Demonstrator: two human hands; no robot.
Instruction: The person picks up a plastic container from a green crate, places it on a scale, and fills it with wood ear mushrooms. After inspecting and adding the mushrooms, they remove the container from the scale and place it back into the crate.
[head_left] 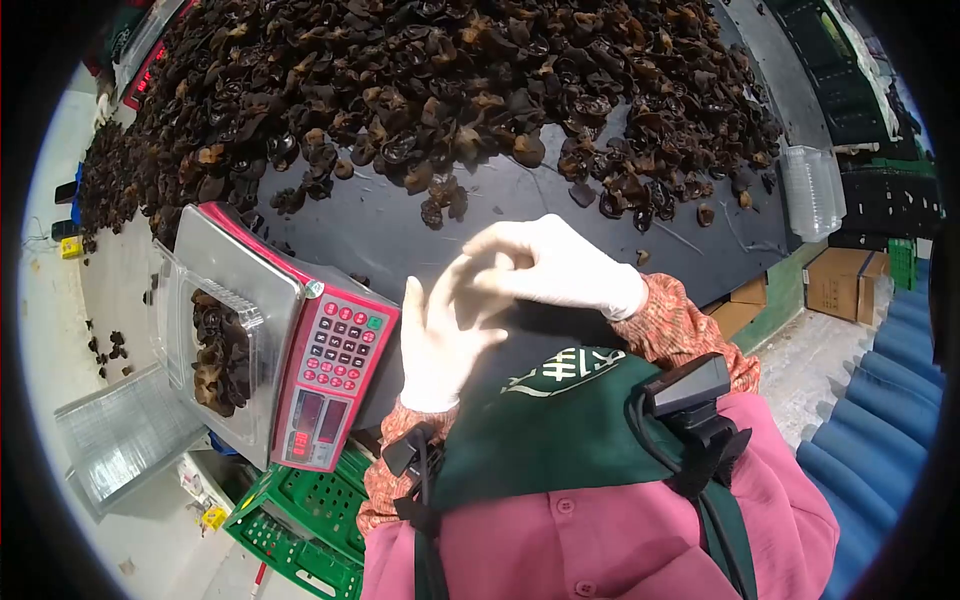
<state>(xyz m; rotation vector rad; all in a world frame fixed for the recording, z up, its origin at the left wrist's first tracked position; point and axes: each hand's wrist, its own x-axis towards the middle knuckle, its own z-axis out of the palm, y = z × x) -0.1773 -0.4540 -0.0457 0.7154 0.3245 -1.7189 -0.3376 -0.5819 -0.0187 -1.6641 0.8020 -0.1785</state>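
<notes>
My left hand [437,345], in a white glove, is raised in front of the green apron [560,425] with its fingers apart, holding nothing visible. Beside its fingertips is my right hand [565,268], also gloved, its thumb and fingers drawn together in a pinch; blur hides what they hold, if anything. Left of my hands stands a red and silver scale [340,345], its display lit. On its plate lies a clear plastic box [252,318] with dark brown, ear-shaped fungus pieces [218,350] in it. A large heap of such pieces [430,80] covers the far part of the dark table [385,215].
Stacked clear trays [812,190] stand at the table's right edge, and clear lids [125,430] lie at lower left. Below the scale is a green crate [300,530]. Cardboard boxes [840,285] and blue corrugated material [880,400] are on the right.
</notes>
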